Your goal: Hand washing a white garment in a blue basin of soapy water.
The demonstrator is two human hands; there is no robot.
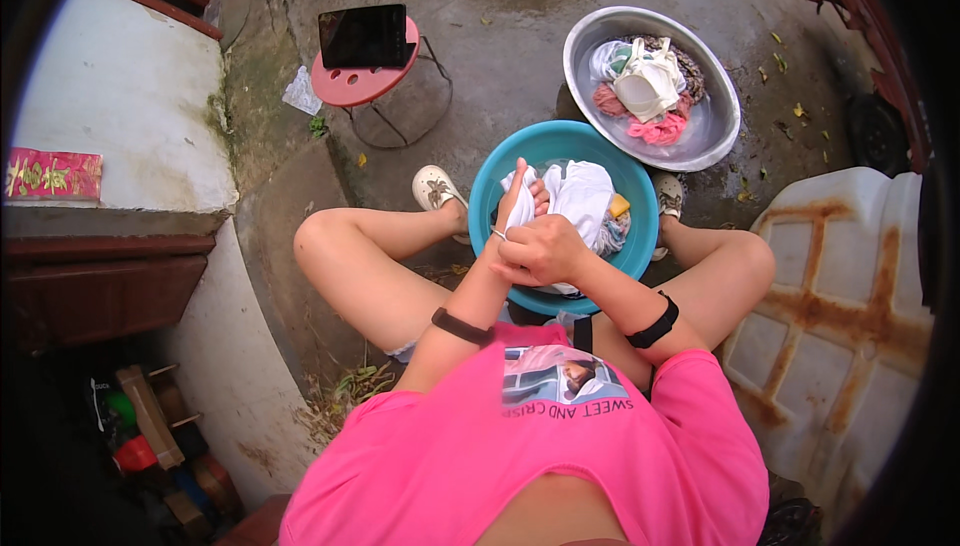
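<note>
A white cloth [584,194] lies partly in a teal basin [484,196] between my knees, and part of it is raised over the basin. My left hand [540,200] is closed around a fold of this cloth, its thumb pointing up. My right hand [545,248] is curled into a fist against the left wrist, with white cloth showing beside and below it; its fingertips are mostly hidden. A yellow block [619,206], resembling a soap bar, rests on the right of the cloth. Beneath it shows a patterned grey cloth [611,236].
A metal basin [727,136] with white, pink and dark laundry stands beyond the teal one. At far left, a red stool [345,92] carries a black tablet [362,36]. A rust-streaked white container [800,296] stands at my right, a white wall [120,86] at left.
</note>
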